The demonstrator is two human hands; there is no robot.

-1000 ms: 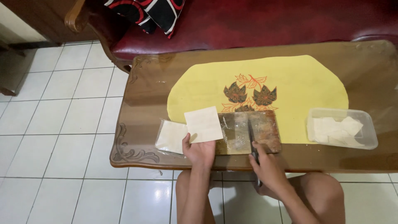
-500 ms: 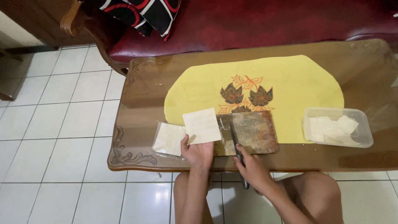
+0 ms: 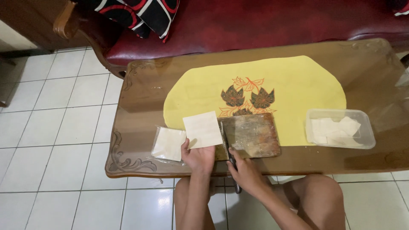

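My left hand (image 3: 197, 156) holds a pale square dough sheet (image 3: 203, 129) by its near edge, lifted a little over the left end of a worn wooden cutting board (image 3: 252, 135). My right hand (image 3: 244, 170) grips the dark handle of a knife (image 3: 226, 143); its blade lies along the board's left edge, right beside the sheet. To the left, a stack of the same pale sheets lies in a clear wrapper (image 3: 168, 143). A clear plastic tub (image 3: 340, 128) at the right holds several cut pale pieces.
Everything sits on a glass-topped wooden table (image 3: 140, 102) with a yellow mat (image 3: 294, 87) printed with leaves. A red sofa (image 3: 272, 21) with patterned cushions stands behind it. White floor tiles (image 3: 55, 127) lie to the left. My bare knees are under the near edge.
The knife has moved left from over the board to its left edge beside the sheet. My left hand still holds the sheet in the same place.
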